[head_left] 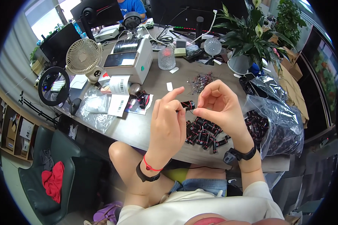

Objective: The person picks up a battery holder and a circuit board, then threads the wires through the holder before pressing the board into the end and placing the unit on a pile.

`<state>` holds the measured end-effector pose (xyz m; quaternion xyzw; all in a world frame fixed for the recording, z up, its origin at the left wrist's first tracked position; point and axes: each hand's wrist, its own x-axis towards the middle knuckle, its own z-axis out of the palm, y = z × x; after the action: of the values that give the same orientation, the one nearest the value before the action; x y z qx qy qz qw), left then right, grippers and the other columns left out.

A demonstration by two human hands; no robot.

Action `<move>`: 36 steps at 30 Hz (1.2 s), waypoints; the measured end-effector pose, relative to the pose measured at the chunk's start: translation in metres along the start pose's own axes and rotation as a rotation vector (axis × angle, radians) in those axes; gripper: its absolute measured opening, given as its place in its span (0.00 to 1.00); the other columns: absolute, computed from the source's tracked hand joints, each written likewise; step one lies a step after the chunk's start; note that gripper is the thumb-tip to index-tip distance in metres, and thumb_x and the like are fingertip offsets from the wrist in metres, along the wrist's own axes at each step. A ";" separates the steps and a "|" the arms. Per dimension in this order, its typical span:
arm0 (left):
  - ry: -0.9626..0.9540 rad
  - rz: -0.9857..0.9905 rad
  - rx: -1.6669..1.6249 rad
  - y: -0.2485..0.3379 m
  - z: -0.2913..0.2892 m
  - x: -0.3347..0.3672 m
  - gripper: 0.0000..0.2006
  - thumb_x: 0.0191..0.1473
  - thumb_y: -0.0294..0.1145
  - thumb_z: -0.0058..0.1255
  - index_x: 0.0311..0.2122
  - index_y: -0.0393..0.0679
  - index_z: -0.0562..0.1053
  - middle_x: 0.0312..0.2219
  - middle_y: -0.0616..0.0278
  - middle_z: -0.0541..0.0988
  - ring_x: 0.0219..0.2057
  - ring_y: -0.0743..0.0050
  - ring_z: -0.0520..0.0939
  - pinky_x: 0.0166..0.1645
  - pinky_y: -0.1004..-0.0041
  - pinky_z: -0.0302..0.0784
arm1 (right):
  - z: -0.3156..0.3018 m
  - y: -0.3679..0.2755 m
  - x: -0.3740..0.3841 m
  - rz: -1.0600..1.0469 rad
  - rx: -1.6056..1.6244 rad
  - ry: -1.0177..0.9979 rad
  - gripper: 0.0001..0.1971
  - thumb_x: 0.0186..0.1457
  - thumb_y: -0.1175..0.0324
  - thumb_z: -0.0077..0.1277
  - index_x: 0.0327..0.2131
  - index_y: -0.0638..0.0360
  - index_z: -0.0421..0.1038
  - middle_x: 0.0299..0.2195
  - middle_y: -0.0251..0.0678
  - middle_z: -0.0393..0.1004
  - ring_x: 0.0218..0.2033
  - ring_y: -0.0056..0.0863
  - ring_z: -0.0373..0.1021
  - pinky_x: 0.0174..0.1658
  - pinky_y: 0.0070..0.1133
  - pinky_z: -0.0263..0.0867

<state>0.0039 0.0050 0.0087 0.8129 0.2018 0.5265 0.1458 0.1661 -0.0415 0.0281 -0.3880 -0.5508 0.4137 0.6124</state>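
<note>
My left hand (169,122) and my right hand (219,108) are raised over the grey desk (139,127), both pinching one small black cylindrical part with red wire (187,105) between their fingertips. Just below the hands lies a pile of several similar black and red parts (204,135). A clear plastic bag (277,127) holding many more of these parts sits to the right of my right hand. A few more black parts rest on a card (142,101) to the left.
A white label printer (127,60) with printed labels, a small beige fan (83,57), a glass cup (166,58) and a potted plant (247,37) stand further back. Loose small wires (202,81) lie behind my hands. Another person in blue (131,5) sits beyond the monitors.
</note>
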 end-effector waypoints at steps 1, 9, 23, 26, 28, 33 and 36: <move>0.001 0.009 0.014 0.000 0.001 0.000 0.07 0.52 0.16 0.40 0.34 0.39 0.58 0.45 0.44 0.70 0.40 0.54 0.72 0.48 0.65 0.64 | 0.001 0.002 -0.001 -0.028 -0.030 0.006 0.17 0.43 0.81 0.58 0.36 0.59 0.63 0.30 0.30 0.69 0.32 0.15 0.68 0.36 0.14 0.66; 0.105 0.041 -0.003 -0.003 0.006 0.001 0.11 0.49 0.14 0.44 0.35 0.39 0.60 0.46 0.45 0.69 0.35 0.57 0.72 0.42 0.66 0.68 | 0.004 -0.001 0.003 0.026 0.028 -0.039 0.15 0.45 0.84 0.55 0.38 0.63 0.65 0.36 0.36 0.72 0.34 0.16 0.69 0.38 0.15 0.66; 0.336 0.057 0.196 -0.010 0.006 0.002 0.05 0.48 0.19 0.53 0.32 0.36 0.70 0.41 0.51 0.77 0.36 0.67 0.79 0.39 0.74 0.75 | 0.030 0.028 0.000 -0.357 -0.184 0.145 0.12 0.47 0.85 0.51 0.36 0.65 0.67 0.42 0.44 0.72 0.40 0.22 0.70 0.43 0.19 0.68; 0.330 -0.006 0.074 -0.014 0.008 -0.001 0.05 0.50 0.18 0.51 0.32 0.37 0.69 0.41 0.50 0.77 0.30 0.77 0.77 0.34 0.80 0.72 | 0.028 0.026 -0.007 -0.334 -0.274 0.176 0.10 0.48 0.85 0.51 0.35 0.66 0.67 0.41 0.44 0.72 0.41 0.24 0.70 0.44 0.19 0.68; 0.322 -0.049 0.043 -0.013 0.006 -0.001 0.05 0.50 0.18 0.51 0.32 0.37 0.69 0.41 0.50 0.77 0.29 0.80 0.76 0.32 0.82 0.70 | 0.027 0.025 -0.005 -0.344 -0.302 0.157 0.09 0.48 0.84 0.52 0.35 0.66 0.67 0.41 0.44 0.72 0.41 0.24 0.70 0.44 0.19 0.67; 0.302 -0.108 0.009 -0.015 0.004 0.001 0.05 0.51 0.18 0.49 0.33 0.38 0.68 0.41 0.51 0.78 0.24 0.90 0.69 0.27 0.87 0.63 | 0.026 0.029 -0.002 -0.394 -0.411 0.110 0.07 0.48 0.84 0.52 0.32 0.66 0.68 0.41 0.43 0.72 0.42 0.25 0.70 0.45 0.19 0.68; 0.309 -0.101 0.009 -0.016 0.002 0.001 0.05 0.52 0.18 0.49 0.34 0.38 0.67 0.41 0.52 0.78 0.24 0.91 0.69 0.27 0.87 0.62 | 0.028 0.031 -0.001 -0.406 -0.404 0.113 0.07 0.48 0.84 0.51 0.32 0.66 0.67 0.41 0.42 0.72 0.42 0.25 0.70 0.45 0.19 0.68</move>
<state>0.0035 0.0191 0.0013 0.7117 0.2649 0.6363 0.1360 0.1354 -0.0310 0.0014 -0.4062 -0.6535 0.1424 0.6226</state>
